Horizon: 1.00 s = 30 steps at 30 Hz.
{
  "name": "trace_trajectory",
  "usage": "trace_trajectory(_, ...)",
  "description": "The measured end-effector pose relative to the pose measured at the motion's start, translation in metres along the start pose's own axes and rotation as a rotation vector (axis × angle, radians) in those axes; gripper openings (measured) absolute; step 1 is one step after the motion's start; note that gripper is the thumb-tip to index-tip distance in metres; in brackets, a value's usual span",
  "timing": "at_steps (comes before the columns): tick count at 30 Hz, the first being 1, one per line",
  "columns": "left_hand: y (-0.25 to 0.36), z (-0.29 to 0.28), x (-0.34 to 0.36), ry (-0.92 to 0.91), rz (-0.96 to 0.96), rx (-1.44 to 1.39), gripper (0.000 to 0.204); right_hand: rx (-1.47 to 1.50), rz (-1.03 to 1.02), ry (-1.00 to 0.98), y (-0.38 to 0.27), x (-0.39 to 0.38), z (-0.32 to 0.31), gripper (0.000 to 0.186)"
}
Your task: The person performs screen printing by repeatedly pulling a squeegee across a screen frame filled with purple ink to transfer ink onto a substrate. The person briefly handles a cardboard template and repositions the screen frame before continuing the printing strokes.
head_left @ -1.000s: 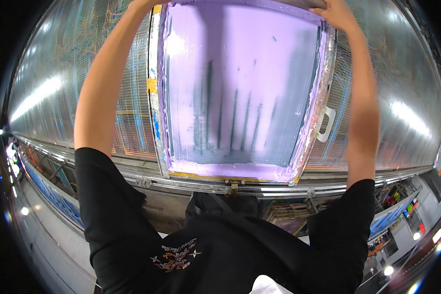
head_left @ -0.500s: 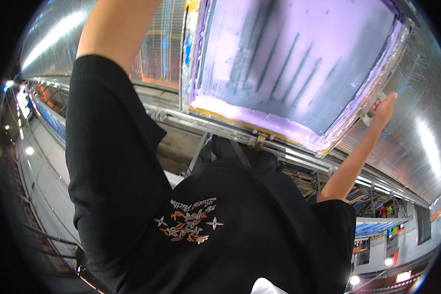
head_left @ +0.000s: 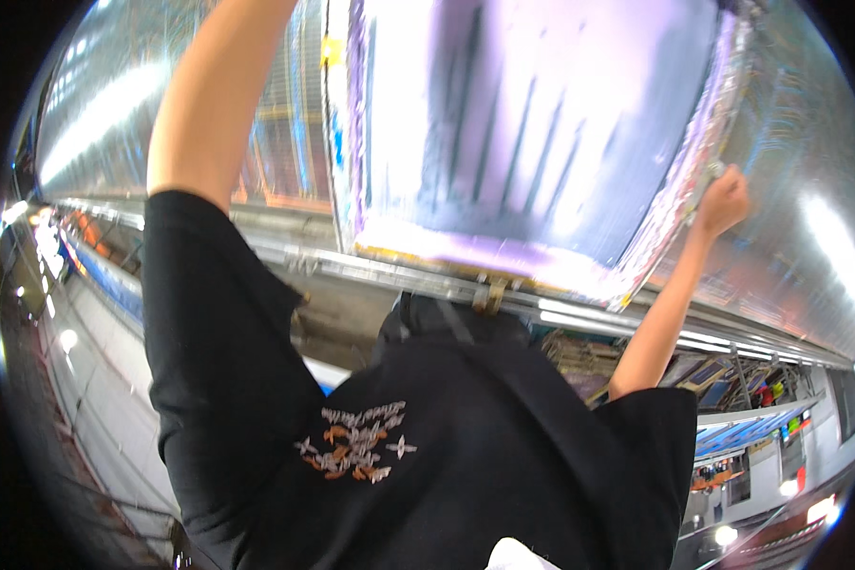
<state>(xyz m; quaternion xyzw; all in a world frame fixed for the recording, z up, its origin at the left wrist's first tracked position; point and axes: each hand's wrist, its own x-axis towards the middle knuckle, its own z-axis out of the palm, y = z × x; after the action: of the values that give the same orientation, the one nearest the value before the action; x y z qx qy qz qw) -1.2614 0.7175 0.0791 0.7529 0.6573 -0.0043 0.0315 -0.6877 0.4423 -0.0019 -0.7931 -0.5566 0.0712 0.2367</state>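
Note:
A screen printing frame lies across the metal table before me, its mesh streaked with purple and dark grey-blue ink. Thick lilac ink residue lines its edges. My right hand is closed at the frame's right side, by a small metal fitting on that edge; exactly what the fingers wrap round is partly hidden. The left forearm reaches up past the frame's left side and leaves the picture at the top, so my left hand is out of sight.
The long shiny table extends to both sides, with a metal rail along its near edge. A bracket sits at the frame's near side. Stacked frames lie beneath the table. A pale walkway shows at left.
The frame and table have shifted slightly left and down in the picture as the view moved. My right hand stays at the frame's right edge; more of the left forearm shows.

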Motion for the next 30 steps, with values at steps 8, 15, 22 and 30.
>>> trace_trajectory(8, -0.024, -0.009, 0.032, -0.010, 0.100, 0.034, 0.043, -0.021, -0.457, 0.073, -0.136, 0.126, -0.033, 0.058)
trace_trajectory(15, -0.006, -0.015, 0.041, 0.041, 0.134, -0.031, 0.036, -0.249, -0.761, -0.368, -0.227, 0.280, 0.054, 0.059)
trace_trajectory(22, 0.018, 0.001, -0.059, 0.105, 0.134, -0.118, 0.039, -0.113, -0.648, -0.211, -0.184, 0.178, 0.069, 0.046)
trace_trajectory(30, 0.080, 0.004, -0.359, 0.096, 0.151, -0.291, 0.048, -0.125, -0.569, -0.449, -0.110, -0.086, -0.057, 0.063)
